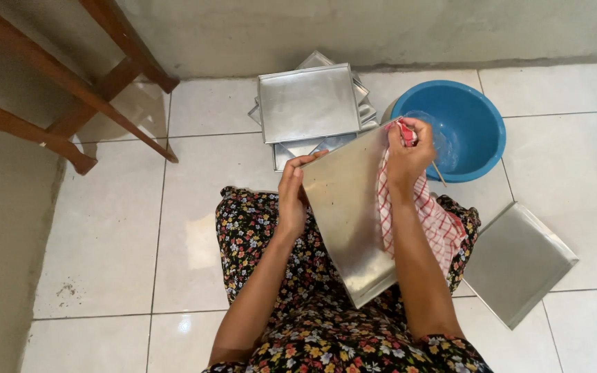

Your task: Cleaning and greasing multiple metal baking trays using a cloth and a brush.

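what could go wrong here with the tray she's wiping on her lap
The metal tray rests tilted on the lap, steadied only by the left hand at its edge; it might slip onto the tiles. The right hand wipes the checked cloth near the top corner, beside the blue basin, which could get knocked.

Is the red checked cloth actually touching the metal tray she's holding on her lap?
Touching. The head view shows the right hand pressing the red checked cloth against the top corner of the metal tray, with the rest draped over its right edge.
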